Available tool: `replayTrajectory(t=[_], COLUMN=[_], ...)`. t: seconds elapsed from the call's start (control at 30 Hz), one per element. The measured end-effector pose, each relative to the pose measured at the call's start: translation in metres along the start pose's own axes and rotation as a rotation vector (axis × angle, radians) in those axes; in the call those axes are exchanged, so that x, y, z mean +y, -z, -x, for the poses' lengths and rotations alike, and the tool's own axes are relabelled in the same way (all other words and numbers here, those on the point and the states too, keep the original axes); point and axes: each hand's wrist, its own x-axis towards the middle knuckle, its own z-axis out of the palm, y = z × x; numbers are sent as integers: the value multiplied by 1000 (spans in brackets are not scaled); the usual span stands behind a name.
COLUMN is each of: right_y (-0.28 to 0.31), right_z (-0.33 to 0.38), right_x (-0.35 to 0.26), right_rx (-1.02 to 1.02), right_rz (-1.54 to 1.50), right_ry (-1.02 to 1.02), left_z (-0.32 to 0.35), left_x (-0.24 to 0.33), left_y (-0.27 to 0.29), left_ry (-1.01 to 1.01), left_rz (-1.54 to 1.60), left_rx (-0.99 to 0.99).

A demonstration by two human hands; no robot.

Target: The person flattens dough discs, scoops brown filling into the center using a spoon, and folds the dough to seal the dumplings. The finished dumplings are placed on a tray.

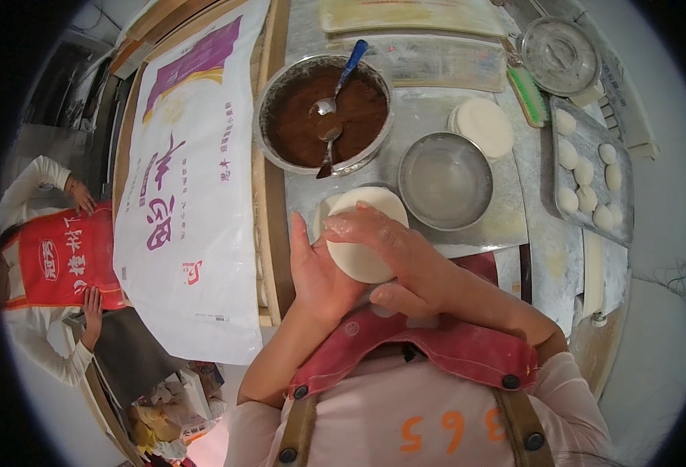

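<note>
A flat white dough round (pixel 361 261) lies between my two hands. My left hand (pixel 321 274) is palm up at its left edge, thumb raised; its other fingers are partly hidden under the dough. Across the top of the round reaches my right hand (pixel 394 247), its fingertips at the left side and its thumb by the near edge. Just beyond my fingers, another pale dough round (pixel 323 208) shows on the metal worktop, partly covered. Farther off stands a metal bowl of brown powdery filling (pixel 292 117), with a blue-handled spoon (pixel 351 66) and a second spoon (pixel 329 136) in it.
To the right sits a round metal tin (pixel 446 180), with stacked dough rounds (pixel 485 127) behind it. A tray (pixel 626 206) holds several dough balls, near a green-bristled brush (pixel 527 95) and a metal lid (pixel 561 54). At left, a printed white sack (pixel 203 171) covers a wooden-edged box; another person (pixel 66 257) stands beyond.
</note>
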Motion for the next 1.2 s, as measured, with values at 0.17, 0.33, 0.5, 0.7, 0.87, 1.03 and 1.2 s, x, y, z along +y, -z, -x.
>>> replayTrajectory(t=[0.17,0.33,0.5,0.7,0.87,1.03,1.2], right_y=[-3,33,62,53,60,45,9], right_z=[7,22,44,39,43,17,-8], right_x=[-4,-17,1,17,13,-15,-15], right_rx=[-64,-100,75,-151,57,-46,-77], right_rz=[19,1,451,800,654,230,254], right_ry=[-43,-74,-214,-458,-270,8,115], left_z=[4,3,7,11,10,4,10], left_x=[8,11,13,13,8,2,-1], left_y=[4,-1,-19,-33,-32,-21,-25], left_ry=[13,-82,-156,-170,-127,-37,34], left_rz=[50,33,-85,-112,-141,-51,-98], left_rx=[-132,-90,-54,-65,-35,-114,-137])
